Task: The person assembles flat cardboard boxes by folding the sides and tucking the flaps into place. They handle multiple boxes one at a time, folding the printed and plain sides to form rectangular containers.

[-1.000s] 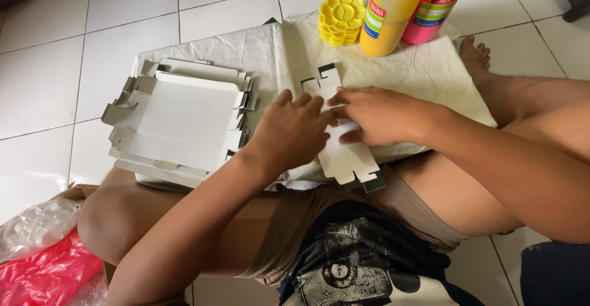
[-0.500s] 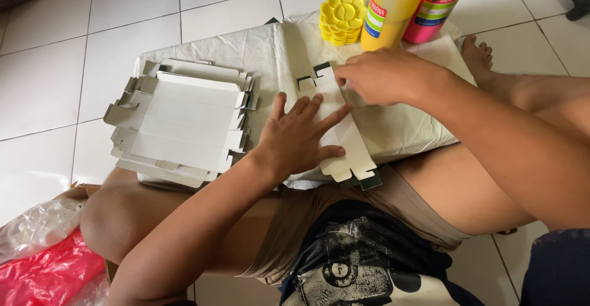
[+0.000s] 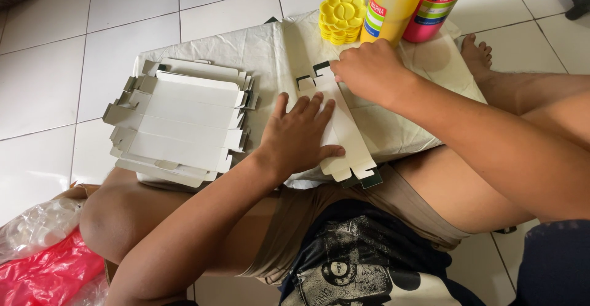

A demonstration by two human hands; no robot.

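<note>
A folded white cardboard box blank (image 3: 347,140) lies on a pale cloth-covered board (image 3: 405,128) across my lap. My left hand (image 3: 298,137) rests flat on the blank's near half, fingers spread. At the blank's far end my right hand (image 3: 369,72) presses down with curled fingers by the tabs. A stack of unfolded white box blanks (image 3: 178,121) sits to the left on the same cloth.
A yellow flower-shaped paint palette (image 3: 342,16), a yellow bottle (image 3: 391,5) and a pink bottle (image 3: 437,5) stand at the board's far edge. Red and clear plastic bags (image 3: 43,257) lie on the white floor tiles at lower left. My bare foot (image 3: 476,54) is at right.
My right hand has slid along the blank from its middle to the far end. My left hand stays pressed on the near half, now flatter.
</note>
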